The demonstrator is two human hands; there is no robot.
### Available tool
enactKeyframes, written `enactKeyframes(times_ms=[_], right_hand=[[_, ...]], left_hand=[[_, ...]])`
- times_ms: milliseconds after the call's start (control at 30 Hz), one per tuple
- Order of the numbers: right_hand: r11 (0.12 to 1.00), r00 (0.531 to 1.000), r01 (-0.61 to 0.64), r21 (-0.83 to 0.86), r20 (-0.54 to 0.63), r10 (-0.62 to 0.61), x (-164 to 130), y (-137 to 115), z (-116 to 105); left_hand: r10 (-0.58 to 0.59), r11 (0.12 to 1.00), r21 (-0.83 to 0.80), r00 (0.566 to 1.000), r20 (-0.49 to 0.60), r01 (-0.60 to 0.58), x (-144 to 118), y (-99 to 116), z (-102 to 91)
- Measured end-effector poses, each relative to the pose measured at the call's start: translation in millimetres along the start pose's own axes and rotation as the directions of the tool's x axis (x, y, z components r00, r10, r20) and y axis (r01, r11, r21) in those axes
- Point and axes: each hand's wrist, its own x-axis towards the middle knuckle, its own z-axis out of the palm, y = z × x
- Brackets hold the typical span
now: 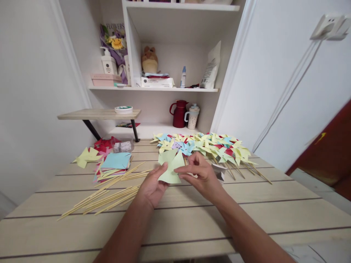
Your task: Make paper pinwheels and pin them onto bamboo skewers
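Note:
A pale green paper square [171, 170] with slits cut in from its corners is held up over the table. My left hand [155, 186] grips its left lower edge, thumb on the front and fingers behind. My right hand [201, 175] is closed in a pinch, thumb and index finger at the middle of the paper; anything between those fingertips is too small to make out. Behind the paper lies a pile of finished paper pinwheels [203, 146] in yellow, blue, green and red, several on sticks. A small grey-white box [219, 172] is partly hidden by my right hand.
Thin wooden sticks [109, 199] lie left of my hands. Beyond them are stacked coloured paper squares [115, 162], a yellow pinwheel shape [87, 157] and a clear plastic box [123, 147]. A raised wooden stand [101, 114], red jug [180, 115] and tumbler [193, 117] are at the back.

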Motion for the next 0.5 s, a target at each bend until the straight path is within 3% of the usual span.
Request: enactKeyframes(times_ms=[233, 500], right_hand=[[0.999, 0.999, 0.032, -0.025, 0.023, -0.031, -0.4, -4.4, 3.9], [0.984, 0.985, -0.174, 0.042, -0.004, 0.174, 1.0, 3.7, 8.5]], left_hand=[[0.028, 0.999, 0.031, 1.0, 0.011, -0.028, -3.2, -0.4, 1.7], [0.179, 0.95, 0.264, 0.984, -0.019, -0.168, -8.6, -1.6, 8.4]])
